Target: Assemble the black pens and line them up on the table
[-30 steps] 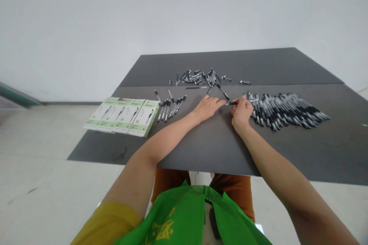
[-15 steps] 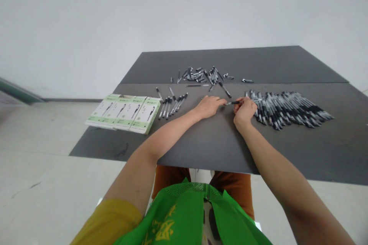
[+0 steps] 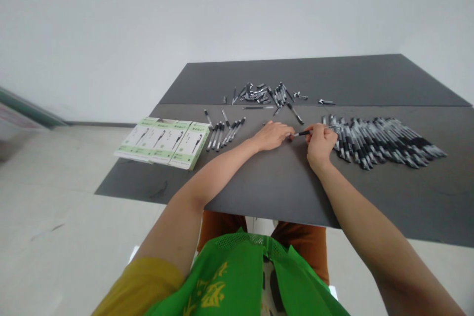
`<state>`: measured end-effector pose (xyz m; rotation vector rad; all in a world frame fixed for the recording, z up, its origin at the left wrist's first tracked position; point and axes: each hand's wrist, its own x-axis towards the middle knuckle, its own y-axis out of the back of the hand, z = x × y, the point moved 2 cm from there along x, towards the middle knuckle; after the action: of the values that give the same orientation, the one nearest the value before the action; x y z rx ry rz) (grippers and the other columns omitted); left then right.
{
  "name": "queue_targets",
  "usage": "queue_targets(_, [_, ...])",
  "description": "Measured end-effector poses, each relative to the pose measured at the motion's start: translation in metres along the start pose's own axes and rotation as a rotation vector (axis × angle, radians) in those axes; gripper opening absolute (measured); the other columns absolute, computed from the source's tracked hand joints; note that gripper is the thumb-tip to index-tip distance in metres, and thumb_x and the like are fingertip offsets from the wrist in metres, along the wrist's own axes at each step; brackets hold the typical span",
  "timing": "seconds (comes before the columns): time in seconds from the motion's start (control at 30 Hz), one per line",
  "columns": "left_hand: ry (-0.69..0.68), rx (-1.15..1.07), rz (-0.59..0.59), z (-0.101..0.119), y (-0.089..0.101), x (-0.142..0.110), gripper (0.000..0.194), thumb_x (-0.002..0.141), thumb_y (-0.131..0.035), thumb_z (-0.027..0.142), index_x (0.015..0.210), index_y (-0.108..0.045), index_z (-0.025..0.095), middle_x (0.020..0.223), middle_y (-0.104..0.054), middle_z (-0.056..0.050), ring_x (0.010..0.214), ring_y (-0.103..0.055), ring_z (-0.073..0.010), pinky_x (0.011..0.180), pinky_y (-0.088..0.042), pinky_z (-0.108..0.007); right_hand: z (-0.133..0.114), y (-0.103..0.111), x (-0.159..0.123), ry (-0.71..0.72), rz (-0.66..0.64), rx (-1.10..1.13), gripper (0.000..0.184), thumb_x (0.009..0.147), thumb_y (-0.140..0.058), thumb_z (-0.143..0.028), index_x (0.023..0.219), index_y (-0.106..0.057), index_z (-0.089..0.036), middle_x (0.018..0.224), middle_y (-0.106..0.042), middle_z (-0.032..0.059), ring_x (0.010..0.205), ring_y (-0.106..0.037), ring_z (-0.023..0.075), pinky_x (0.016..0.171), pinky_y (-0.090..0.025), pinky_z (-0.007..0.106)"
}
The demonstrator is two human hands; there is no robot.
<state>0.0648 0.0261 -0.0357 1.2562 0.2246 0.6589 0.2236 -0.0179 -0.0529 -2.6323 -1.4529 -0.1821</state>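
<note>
A pen (image 3: 303, 133) with a dark grip section lies level between my hands, just above the table or on it. My right hand (image 3: 321, 145) is closed around the pen's right part, and a thin clear end sticks out beyond its fingers. My left hand (image 3: 273, 136) pinches the pen's left end with thumb and fingertips; a small piece there is too small to make out. Right of my right hand spreads a large heap of clear-and-black pens (image 3: 381, 140), laid slantwise side by side. Several pens (image 3: 225, 133) rest to the left of my left hand.
Four-fold green and white pen boxes (image 3: 163, 142) stand in a row at the table's left. Loose pen parts and caps (image 3: 257, 94) lie scattered at the back, beside a dark refill (image 3: 258, 107). A cap (image 3: 326, 102) sits farther right. The grey table (image 3: 266, 182) ends near my lap.
The view has shifted slightly, so the table's things appear a little displaced. Both hands stay at the pen, with hardly any change in grip.
</note>
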Motion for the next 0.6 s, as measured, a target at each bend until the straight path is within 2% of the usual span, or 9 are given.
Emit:
queue_targets(0.07, [-0.007,-0.032,-0.019,-0.002,0.000,0.000,0.035,0.102,-0.031,0.028,0.108,-0.065,0.023,0.111,-0.069,-0.003,0.108,-0.058,-0.0197,0.090,-0.035,-0.034,-0.007,0.000,-0.004,0.119,0.041,-0.097,0.038,0.089,-0.051,-0.035,0.055,-0.060,-0.020,0.044,-0.043,-0.0024,0.044,-0.041,0.0112,0.045,-0.029,0.025])
queue_targets(0.13, [-0.018,-0.058,-0.049,-0.005,0.001,0.001,0.037,0.103,-0.029,0.031,0.106,-0.065,0.022,0.111,-0.069,-0.002,0.107,-0.057,-0.0194,0.090,-0.034,-0.034,-0.011,0.000,-0.006,0.188,0.029,-0.190,0.039,0.089,-0.049,-0.030,0.053,-0.061,-0.020,0.044,-0.045,-0.0021,0.046,-0.044,0.0115,0.047,-0.032,0.025])
queue_targets(0.23, [-0.046,-0.096,-0.094,-0.007,0.003,0.001,0.038,0.104,-0.029,0.034,0.105,-0.065,0.023,0.111,-0.069,-0.001,0.106,-0.056,-0.0186,0.091,-0.032,-0.033,-0.012,0.001,-0.006,0.207,-0.002,-0.258,0.037,0.089,-0.053,-0.026,0.054,-0.062,-0.019,0.045,-0.047,-0.0021,0.049,-0.045,0.0109,0.049,-0.034,0.024])
queue_targets(0.33, [-0.062,-0.143,-0.107,-0.009,0.004,0.002,0.037,0.103,-0.031,0.034,0.103,-0.066,0.024,0.110,-0.070,0.000,0.103,-0.057,-0.0173,0.093,-0.031,-0.033,-0.014,0.003,-0.006,0.165,-0.033,-0.198,0.032,0.086,-0.062,-0.028,0.055,-0.062,-0.019,0.045,-0.047,-0.0035,0.046,-0.042,0.0096,0.048,-0.035,0.023])
queue_targets(0.5, [0.011,-0.205,-0.032,-0.015,0.003,0.002,0.036,0.102,-0.032,0.028,0.107,-0.067,0.022,0.094,-0.073,0.000,0.098,-0.061,-0.0165,0.098,-0.033,-0.036,-0.020,0.002,-0.013,0.191,-0.146,-0.173,0.031,0.086,-0.064,-0.036,0.060,-0.064,-0.018,0.050,-0.056,-0.0021,0.045,-0.046,0.0089,0.045,-0.036,0.022])
queue_targets(0.6, [0.026,-0.238,0.053,-0.017,0.004,0.001,0.040,0.101,-0.031,0.023,0.130,-0.058,0.023,0.092,-0.072,-0.001,0.096,-0.062,-0.0165,0.097,-0.037,-0.035,-0.018,-0.002,-0.017,0.191,-0.146,-0.145,0.029,0.085,-0.066,-0.038,0.065,-0.066,-0.018,0.056,-0.059,-0.0016,0.044,-0.047,0.0082,0.040,-0.035,0.021])
